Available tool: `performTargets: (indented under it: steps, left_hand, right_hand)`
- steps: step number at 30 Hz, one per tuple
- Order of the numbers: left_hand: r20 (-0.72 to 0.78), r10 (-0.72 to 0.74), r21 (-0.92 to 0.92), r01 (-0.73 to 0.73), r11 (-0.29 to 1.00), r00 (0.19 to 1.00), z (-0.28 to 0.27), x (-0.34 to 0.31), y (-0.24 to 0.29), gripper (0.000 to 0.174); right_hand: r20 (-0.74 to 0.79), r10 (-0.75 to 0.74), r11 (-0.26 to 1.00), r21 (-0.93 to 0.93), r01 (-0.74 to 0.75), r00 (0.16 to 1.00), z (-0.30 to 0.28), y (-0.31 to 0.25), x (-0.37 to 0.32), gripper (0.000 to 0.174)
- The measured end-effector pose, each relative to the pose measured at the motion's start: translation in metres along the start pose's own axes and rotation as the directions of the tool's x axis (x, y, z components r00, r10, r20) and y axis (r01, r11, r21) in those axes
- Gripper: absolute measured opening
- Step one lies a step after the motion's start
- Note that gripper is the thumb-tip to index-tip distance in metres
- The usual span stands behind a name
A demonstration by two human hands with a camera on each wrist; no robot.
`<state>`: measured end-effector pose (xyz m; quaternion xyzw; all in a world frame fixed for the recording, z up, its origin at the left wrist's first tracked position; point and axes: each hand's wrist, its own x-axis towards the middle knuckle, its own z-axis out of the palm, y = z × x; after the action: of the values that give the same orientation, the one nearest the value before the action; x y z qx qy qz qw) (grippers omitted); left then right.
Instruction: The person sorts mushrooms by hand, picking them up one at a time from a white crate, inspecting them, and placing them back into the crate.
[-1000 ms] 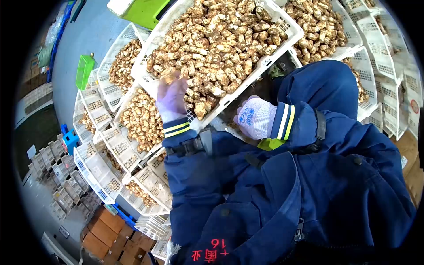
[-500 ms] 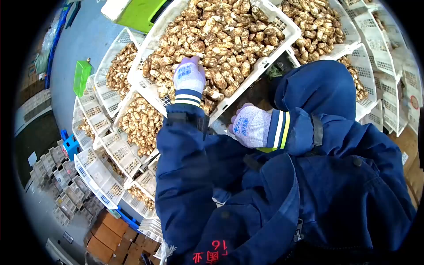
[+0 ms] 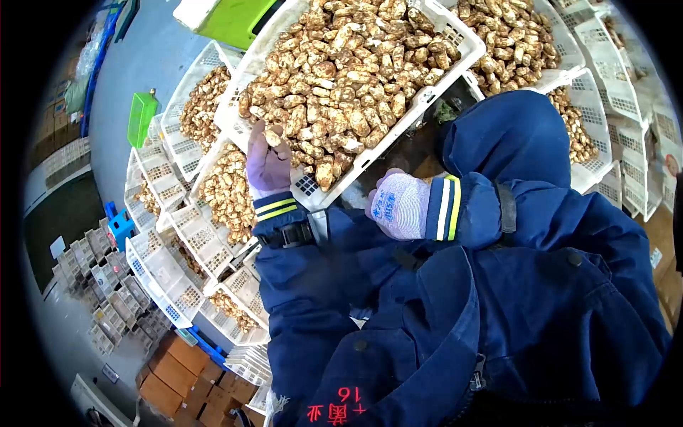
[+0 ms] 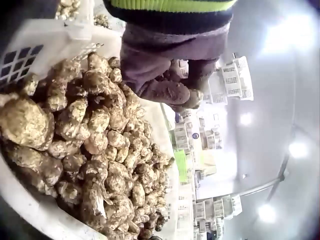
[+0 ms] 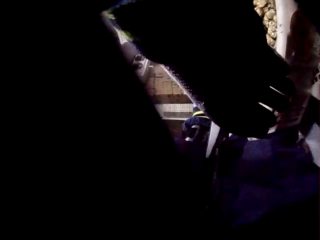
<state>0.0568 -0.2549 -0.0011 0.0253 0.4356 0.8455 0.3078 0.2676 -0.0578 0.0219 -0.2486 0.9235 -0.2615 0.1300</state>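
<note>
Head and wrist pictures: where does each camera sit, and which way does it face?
Head: worn on the head, facing forward and down at left hand, right hand, sleeves and a crate of mushrooms.
Left wrist: worn there, looking past left hand and cuff, over the crate toward ceiling lights.
Right wrist: worn there, mostly dark; seems to show the right hand's outline and a striped sleeve; facing unclear.
Shared: head and left wrist both show the crate, and the left hand pinching one mushroom.

Brown cardboard boxes (image 3: pixel 172 368) stand near grey crates (image 3: pixel 110 313).
</note>
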Motion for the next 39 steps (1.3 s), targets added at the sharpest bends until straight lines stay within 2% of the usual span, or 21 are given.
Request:
performTargets:
  steps: [2,6,10,11,13,14,15,16,17,19,20,21,24,27,28,29,31,32,33,35,39]
  left_hand:
    - [0.053,-0.047,-0.048,0.050,0.998,0.997,0.012,-0.009,-0.002,0.049]
    - [-0.064,-0.014,-0.045,0.011,0.999,0.998,0.051,-0.011,-0.012,0.049]
    - [-0.025,-0.030,-0.322,0.021,0.947,0.999,0.051,0.006,0.001,0.032]
    - [-0.347,-0.051,-0.276,-0.050,0.960,0.936,0.067,0.005,0.004,0.023]
    - [-0.444,-0.099,-0.158,0.030,0.987,0.891,0.044,0.019,0.010,0.030]
    - [-0.475,-0.015,0.150,0.098,0.984,0.880,0.041,0.026,0.006,0.036]
    - [-0.523,-0.028,0.350,0.245,0.904,0.852,0.053,0.034,0.006,0.041]
    - [-0.453,0.061,0.721,0.325,0.612,0.890,0.065,0.041,-0.003,0.044]
    - [-0.350,0.106,0.927,0.329,0.179,0.931,0.075,0.047,-0.014,0.047]
    - [-0.263,0.027,0.887,0.253,-0.387,0.964,0.076,0.059,-0.034,0.055]
    - [-0.226,0.042,0.800,0.210,-0.563,0.973,0.070,0.065,-0.048,0.056]
    - [-0.280,0.043,0.754,0.247,-0.609,0.959,0.077,0.070,-0.049,0.057]
    - [-0.363,-0.084,0.806,0.267,-0.528,0.928,0.081,0.083,-0.033,0.055]
    - [-0.363,-0.100,0.931,0.363,-0.018,0.926,0.057,0.070,-0.016,0.068]
    - [-0.379,-0.253,0.924,0.379,-0.053,0.890,0.058,0.062,-0.013,0.075]
    - [-0.392,-0.371,0.917,0.389,-0.085,0.842,0.087,0.039,-0.007,0.077]
    - [-0.232,-0.394,0.972,0.193,-0.137,0.889,0.088,0.031,-0.008,0.073]
    - [-0.269,-0.261,0.959,0.282,0.012,0.927,0.070,0.041,-0.017,0.063]
    - [-0.104,0.025,0.988,0.100,0.114,0.994,0.071,0.049,-0.020,0.043]
    - [0.257,0.106,0.947,-0.229,-0.228,0.960,0.059,0.075,-0.032,0.028]
    - [0.213,-0.056,0.778,-0.204,-0.594,0.976,0.069,0.081,-0.058,0.034]
  right_hand:
    - [0.062,0.014,0.997,0.076,-0.018,0.998,0.005,0.001,0.002,0.012]
    - [-0.100,-0.078,0.997,0.017,0.080,0.992,0.006,0.000,-0.002,0.015]
    - [-0.132,-0.107,0.994,-0.024,0.105,0.985,0.002,-0.003,-0.001,0.016]
    - [-0.062,-0.117,0.993,-0.028,0.116,0.991,-0.001,-0.004,-0.001,0.015]
    - [0.075,-0.137,0.990,-0.032,0.139,0.988,-0.016,-0.008,0.002,0.014]
    - [0.142,-0.122,0.992,-0.001,0.124,0.982,-0.015,-0.010,0.006,0.013]
    - [0.189,-0.092,0.996,0.012,0.092,0.978,-0.010,-0.013,0.010,0.013]
    - [0.114,-0.102,0.995,0.013,0.101,0.988,-0.006,-0.013,0.010,0.012]
    - [0.039,-0.111,0.994,0.016,0.110,0.993,-0.002,-0.015,0.008,0.012]
    - [0.103,-0.127,0.992,0.033,0.124,0.987,-0.009,-0.015,0.009,0.011]
    - [0.135,-0.129,0.991,0.039,0.125,0.982,-0.012,-0.013,0.009,0.011]
    - [0.122,-0.109,0.994,0.024,0.107,0.986,-0.012,-0.011,0.008,0.011]
    - [0.189,-0.064,0.998,0.005,0.064,0.980,-0.019,-0.011,0.006,0.012]
    - [-0.207,-0.078,0.996,0.019,0.084,0.975,-0.025,-0.010,-0.002,0.013]
    - [0.067,-0.121,0.993,-0.008,0.121,0.990,-0.016,-0.008,0.000,0.015]
    - [0.077,-0.115,0.993,-0.030,0.118,0.990,-0.013,-0.008,0.000,0.016]
    - [0.104,-0.120,0.989,-0.076,0.128,0.987,-0.010,-0.011,0.002,0.017]
    - [0.086,-0.102,0.995,0.003,0.102,0.991,-0.013,-0.010,0.003,0.018]
    - [-0.009,-0.087,0.996,0.014,0.087,0.996,-0.014,-0.011,0.003,0.018]
    - [-0.189,-0.054,0.998,0.030,0.061,0.980,-0.018,-0.012,0.000,0.018]
    - [-0.225,-0.024,0.999,0.039,0.034,0.974,-0.016,-0.008,0.002,0.018]
